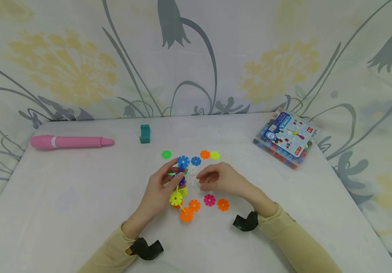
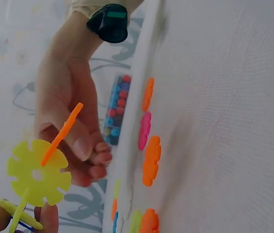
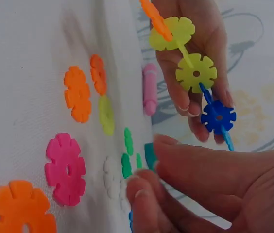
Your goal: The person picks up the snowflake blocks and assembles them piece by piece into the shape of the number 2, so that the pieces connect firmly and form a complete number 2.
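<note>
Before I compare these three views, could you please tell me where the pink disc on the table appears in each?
Head: pink disc, below and slightly right of centre.
Left wrist: pink disc, near the middle.
Right wrist: pink disc, lower left.
Shared landmark: orange discs, one on either side of it in every view.

White notched plastic discs (image 1: 193,182) at the clock's centre, on the white cloth-covered table (image 1: 62,212), twelve at its far edge.
The left hand (image 1: 159,186) is at 9, holding a multicoloured chain of notched plastic discs (image 1: 175,198); the right hand (image 1: 224,179) is at 3. Nearby lie a green notched disc (image 1: 166,154) at 10, a blue one (image 1: 196,161) at 12, an orange one (image 1: 205,154) at 1 and a magenta one (image 1: 209,200) at 5. Farther out, a pink plastic rod (image 1: 76,141) lies between 9 and 10, a teal curved block (image 1: 145,134) at 10, a clear plastic bead box (image 1: 286,138) at 2.
</note>
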A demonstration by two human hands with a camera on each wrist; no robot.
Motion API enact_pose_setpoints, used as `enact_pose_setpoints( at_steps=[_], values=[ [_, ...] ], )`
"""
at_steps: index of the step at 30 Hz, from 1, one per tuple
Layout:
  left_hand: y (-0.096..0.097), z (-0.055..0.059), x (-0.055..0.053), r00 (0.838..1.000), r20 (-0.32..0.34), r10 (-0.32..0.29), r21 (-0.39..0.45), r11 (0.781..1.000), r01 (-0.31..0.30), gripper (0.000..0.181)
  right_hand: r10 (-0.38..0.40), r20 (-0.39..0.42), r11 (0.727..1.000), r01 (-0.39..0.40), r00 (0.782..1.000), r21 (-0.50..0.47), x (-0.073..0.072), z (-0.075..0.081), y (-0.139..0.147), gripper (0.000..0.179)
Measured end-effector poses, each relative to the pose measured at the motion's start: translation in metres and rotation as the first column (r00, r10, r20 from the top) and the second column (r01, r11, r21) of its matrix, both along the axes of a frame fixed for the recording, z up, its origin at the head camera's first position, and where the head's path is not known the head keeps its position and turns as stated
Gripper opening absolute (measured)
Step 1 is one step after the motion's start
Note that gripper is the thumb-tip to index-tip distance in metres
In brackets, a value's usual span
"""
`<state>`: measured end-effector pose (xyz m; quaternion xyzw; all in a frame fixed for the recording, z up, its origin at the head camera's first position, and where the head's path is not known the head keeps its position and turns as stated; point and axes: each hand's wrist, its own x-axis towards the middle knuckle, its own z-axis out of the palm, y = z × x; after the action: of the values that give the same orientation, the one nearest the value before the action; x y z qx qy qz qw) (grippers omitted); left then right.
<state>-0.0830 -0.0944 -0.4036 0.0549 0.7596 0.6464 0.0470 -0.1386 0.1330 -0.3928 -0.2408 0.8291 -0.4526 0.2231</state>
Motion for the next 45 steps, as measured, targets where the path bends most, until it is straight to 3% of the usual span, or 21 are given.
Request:
enact_pose_setpoints(
  at_steps=[3, 8, 20, 28, 32, 36, 41, 45],
  values=[
    [-0.001, 0.000, -0.001, 0.999, 0.012, 0.036, 0.020, 0.999, -0.036, 0.051, 0.107, -0.022, 0.985, -0.103, 0.994, 0.135, 0.000, -0.002, 0.001, 0.022],
    [-0.002, 0.000, -0.003, 0.997, 0.013, 0.072, 0.023, 0.997, -0.072, 0.052, 0.195, -0.040, 0.961, -0.183, 0.980, 0.206, 0.001, -0.005, 0.003, 0.021],
    [-0.003, 0.001, -0.003, 0.997, 0.019, 0.070, 0.048, 0.996, -0.071, 0.053, 0.235, -0.072, 0.946, -0.211, 0.969, 0.244, 0.002, -0.013, 0.004, 0.021],
    [-0.002, 0.000, -0.001, 0.998, 0.005, 0.064, 0.058, 0.996, -0.065, 0.051, 0.180, -0.103, 0.957, -0.150, 0.978, 0.248, 0.002, -0.009, 0.002, 0.019],
    [-0.002, 0.000, -0.001, 0.998, 0.005, 0.060, 0.045, 0.997, -0.061, 0.053, 0.079, -0.187, 0.985, -0.048, 0.979, 0.163, 0.001, -0.009, 0.000, 0.012],
    [-0.001, -0.002, -0.001, 0.997, -0.031, 0.065, -0.030, 0.997, -0.066, 0.054, -0.056, -0.250, 0.998, 0.052, 0.967, -0.019, 0.003, -0.008, -0.002, 0.009],
    [0.001, -0.003, 0.000, 0.997, -0.047, 0.054, -0.053, 0.997, -0.056, 0.052, -0.172, -0.240, 0.964, 0.112, 0.955, -0.242, 0.006, -0.005, -0.005, 0.014],
    [0.003, -0.003, 0.002, 0.998, -0.055, 0.041, -0.039, 0.998, -0.043, 0.051, -0.210, -0.229, 0.938, 0.129, 0.950, -0.323, 0.006, -0.004, -0.007, 0.016]
  ],
)
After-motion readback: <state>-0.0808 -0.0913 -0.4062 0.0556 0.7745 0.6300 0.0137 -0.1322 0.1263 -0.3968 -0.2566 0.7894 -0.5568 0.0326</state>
